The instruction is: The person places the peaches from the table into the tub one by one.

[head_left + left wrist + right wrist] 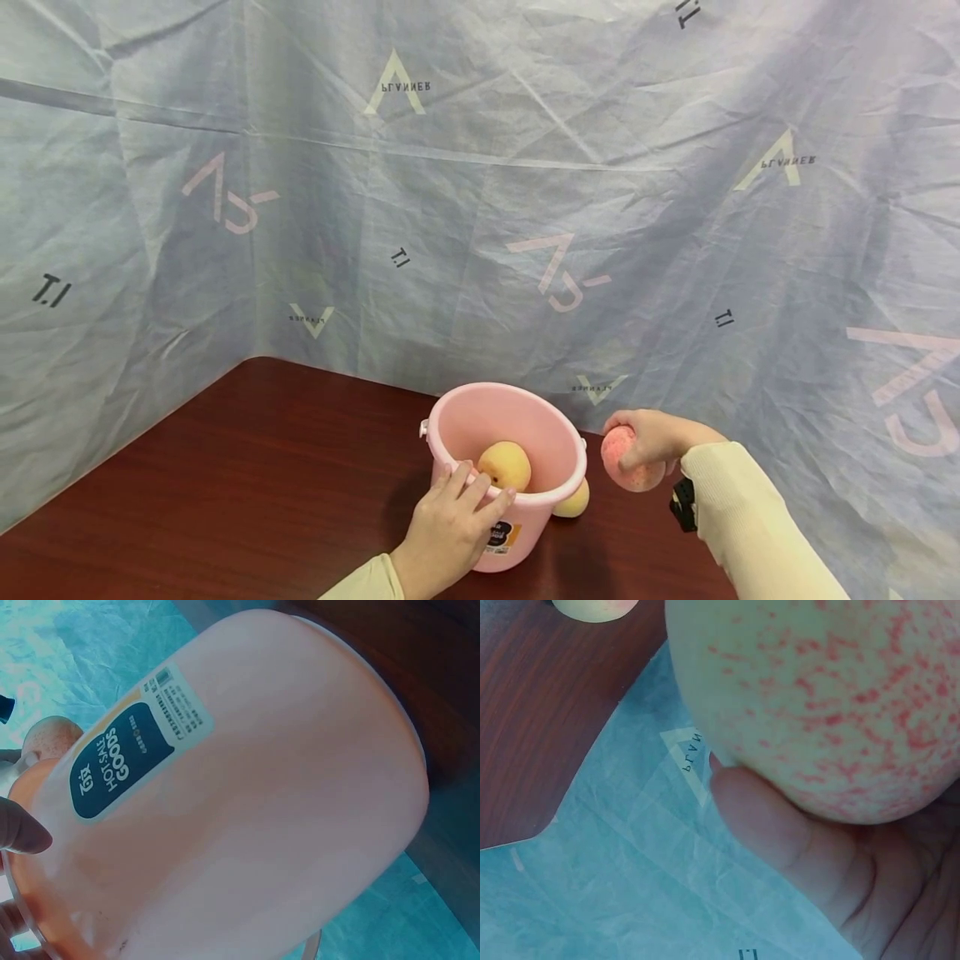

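A pink plastic bucket (536,521) stands on the table with its mouth facing up. My left hand (450,527) grips its near rim, fingers over the edge and thumb on the outer wall, as the left wrist view shows. Inside the bucket lies a yellowish peach (505,467); a bit of something pinkish shows by my left fingertips. To the right of the bucket, my right hand (656,442) holds a pink-speckled peach (840,705) above the table, apart from the rim. Another yellow peach (573,502) sits on the table against the bucket's right side, partly hidden by it.
The dark red-brown table (300,467) ends at a grey-blue printed sheet (450,250) hanging behind it and along the left. A label (139,742) is on the bucket's outer wall. A black band (683,504) is around my right wrist.
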`<state>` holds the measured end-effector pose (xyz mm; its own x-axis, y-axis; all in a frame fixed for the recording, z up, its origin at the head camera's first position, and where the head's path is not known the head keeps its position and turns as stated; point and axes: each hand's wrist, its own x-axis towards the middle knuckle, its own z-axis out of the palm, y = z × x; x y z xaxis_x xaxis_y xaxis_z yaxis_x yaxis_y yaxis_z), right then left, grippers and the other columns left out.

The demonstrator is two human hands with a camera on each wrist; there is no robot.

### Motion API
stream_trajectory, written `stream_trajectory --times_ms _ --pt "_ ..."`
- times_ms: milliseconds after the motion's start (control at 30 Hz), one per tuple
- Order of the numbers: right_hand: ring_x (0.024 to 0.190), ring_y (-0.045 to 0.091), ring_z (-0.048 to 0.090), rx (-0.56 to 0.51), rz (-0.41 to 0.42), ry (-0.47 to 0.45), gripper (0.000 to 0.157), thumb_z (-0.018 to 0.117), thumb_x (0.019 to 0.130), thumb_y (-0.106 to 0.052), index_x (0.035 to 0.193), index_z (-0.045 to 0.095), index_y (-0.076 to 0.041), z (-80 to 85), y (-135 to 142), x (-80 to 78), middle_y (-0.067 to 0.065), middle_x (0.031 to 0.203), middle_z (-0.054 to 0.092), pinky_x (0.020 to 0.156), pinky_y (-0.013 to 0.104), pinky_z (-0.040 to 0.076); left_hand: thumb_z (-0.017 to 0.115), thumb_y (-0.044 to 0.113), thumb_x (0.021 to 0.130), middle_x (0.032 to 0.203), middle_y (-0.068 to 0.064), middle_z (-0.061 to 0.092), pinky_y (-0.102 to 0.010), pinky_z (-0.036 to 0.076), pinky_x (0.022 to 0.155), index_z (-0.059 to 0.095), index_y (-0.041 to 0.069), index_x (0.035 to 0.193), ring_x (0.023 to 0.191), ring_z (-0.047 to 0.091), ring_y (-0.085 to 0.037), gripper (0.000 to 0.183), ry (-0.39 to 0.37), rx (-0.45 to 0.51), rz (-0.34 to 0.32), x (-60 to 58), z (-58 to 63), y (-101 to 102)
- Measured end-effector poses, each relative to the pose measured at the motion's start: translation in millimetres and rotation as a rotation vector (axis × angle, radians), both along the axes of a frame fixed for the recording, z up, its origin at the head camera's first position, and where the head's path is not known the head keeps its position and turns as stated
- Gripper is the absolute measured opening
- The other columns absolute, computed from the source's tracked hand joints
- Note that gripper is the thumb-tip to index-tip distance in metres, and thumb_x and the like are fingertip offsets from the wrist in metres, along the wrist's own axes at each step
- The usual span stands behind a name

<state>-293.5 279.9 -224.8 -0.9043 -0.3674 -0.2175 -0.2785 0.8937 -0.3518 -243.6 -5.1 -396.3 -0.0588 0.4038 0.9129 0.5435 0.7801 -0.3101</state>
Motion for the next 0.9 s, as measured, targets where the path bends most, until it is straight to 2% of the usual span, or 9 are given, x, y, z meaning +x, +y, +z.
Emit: stream_trajectory --times_ms 267,500,700,900 --pt "0.078 0.024 0.058 -0.007 0.0 -0.036 0.049 0.065 0.065 -0.005 0.113 0.059 -0.006 7.6 -6 -0.4 0.008 0.095 0.059 0.052 0.043 0.051 0.042 0.012 0.078 0.096 -0.004 0.062 -0.039 0.053 0.076 0.072 0.025 0.104 0.092 0.06 -0.027 0.042 0.002 0.009 0.003 0.3 -1.0 -1" --pt "0.081 0.023 0.058 0.006 -0.084 -0.1 0.051 0.063 0.067 -0.004 0.117 0.057 -0.008 21.6 -9 3.0 0.008 0.098 0.057 0.055 0.042 0.051 0.038 0.013 0.084 0.096 -0.003 0.062 -0.041 0.054 0.077 0.072 0.025 0.105 0.092 0.06 -0.026 0.041 0.01 0.006 -0.001 0.4 0.1 -1" --pt "0.08 0.023 0.059 0.032 -0.059 -0.091 0.051 0.063 0.066 -0.005 0.117 0.057 -0.007 32.0 -16 2.5 0.008 0.098 0.058 0.053 0.04 0.051 0.037 0.013 0.087 0.095 -0.003 0.062 -0.041 0.054 0.076 0.072 0.026 0.106 0.091 0.06 -0.026 0.042 0.016 -0.005 0.005 0.0 2.6 -1" --pt "0.079 0.022 0.059 0.042 -0.041 -0.1 0.05 0.063 0.067 -0.006 0.116 0.058 -0.009 31.4 -26 -1.1 0.007 0.098 0.058 0.054 0.04 0.052 0.042 0.014 0.084 0.096 -0.003 0.062 -0.041 0.053 0.078 0.071 0.026 0.108 0.091 0.06 -0.027 0.039 0.001 -0.017 0.0 0.2 1.5 -1"
